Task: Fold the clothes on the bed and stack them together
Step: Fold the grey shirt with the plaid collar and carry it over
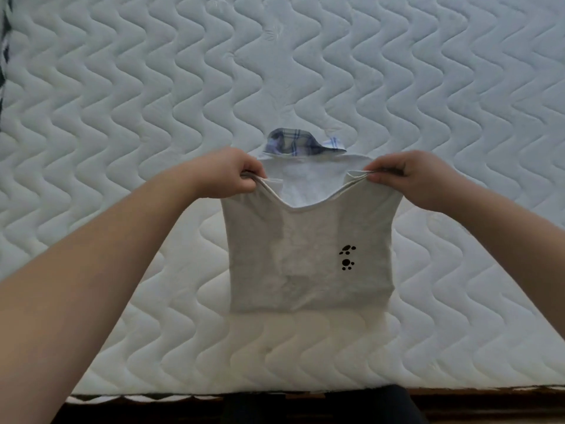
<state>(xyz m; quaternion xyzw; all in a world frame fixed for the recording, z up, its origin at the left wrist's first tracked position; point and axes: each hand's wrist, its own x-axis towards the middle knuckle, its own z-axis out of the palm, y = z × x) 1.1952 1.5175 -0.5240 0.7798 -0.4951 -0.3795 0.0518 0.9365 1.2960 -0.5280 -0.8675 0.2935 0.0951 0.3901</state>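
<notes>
Garment: a folded light grey knit top with small black paw prints (308, 255) hangs by its upper corners over the near middle of the bed, its lower edge close to or on the surface; which cannot be told.
Handling: likely light, soft and limp; it sags between the grips, so it is best held at both top corners.
Left hand (227, 175): fingers curled, pinching the top's left corner.
Right hand (409, 175): fingers curled, pinching the right corner.
Stack: a folded pale white garment (308, 179) lies just behind the top, with a blue plaid cloth (290, 145) showing at its far edge.
Bed: a white quilted mattress with wavy stitching (122, 102).
</notes>
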